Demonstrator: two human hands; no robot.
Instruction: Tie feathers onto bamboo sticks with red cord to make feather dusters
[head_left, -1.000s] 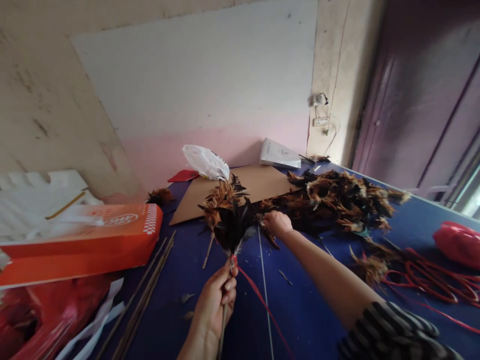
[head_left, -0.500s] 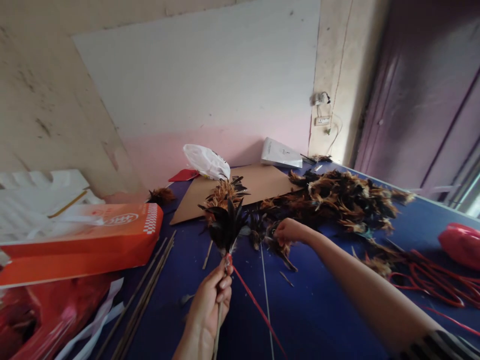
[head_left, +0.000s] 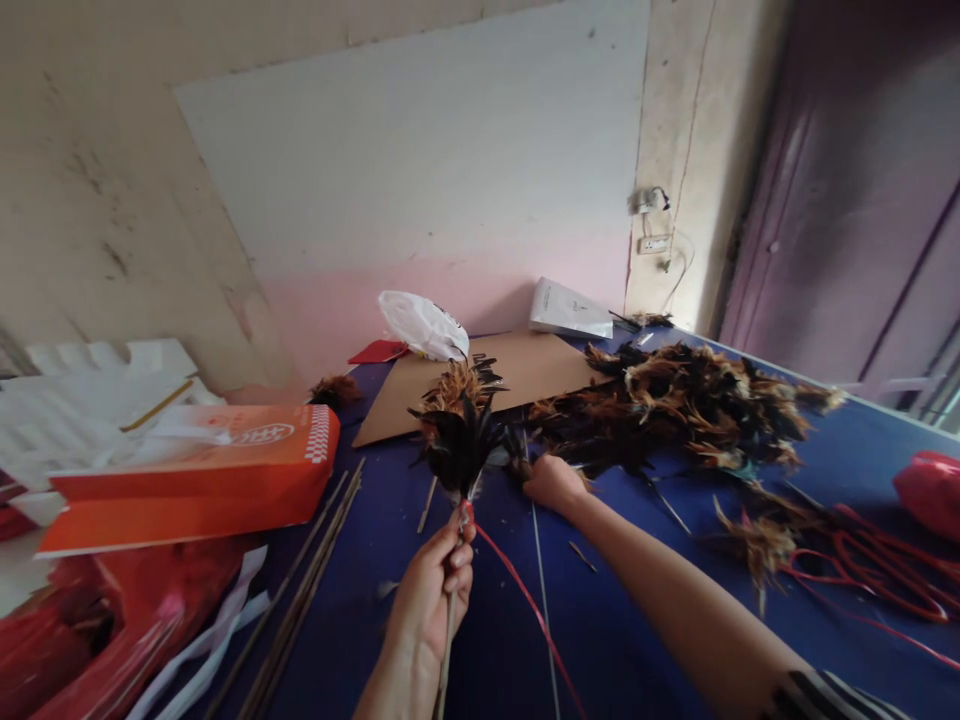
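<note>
My left hand (head_left: 442,572) is wrapped round a thin stick (head_left: 446,655) with dark and brown feathers (head_left: 459,435) bound at its upper end. Red cord (head_left: 517,580) runs from the binding, by my thumb, down to the right. On the blue table, my right hand (head_left: 555,486) has its fingers bent together at some small loose feathers (head_left: 515,458); what lies between the fingertips is hidden. Behind it spreads a large pile of brown and black feathers (head_left: 697,400).
Cardboard (head_left: 532,365) lies at the back beside a white plastic bag (head_left: 424,325) and a silver packet (head_left: 570,308). An orange bag (head_left: 202,500) and loose sticks (head_left: 315,570) are at left. Coiled red cord (head_left: 885,565) and a red bundle (head_left: 930,495) are at right.
My right hand has moved left and slightly down, closer to the feathered stick. My left hand keeps its hold on the stick. The view has shifted slightly, moving the scene rightward.
</note>
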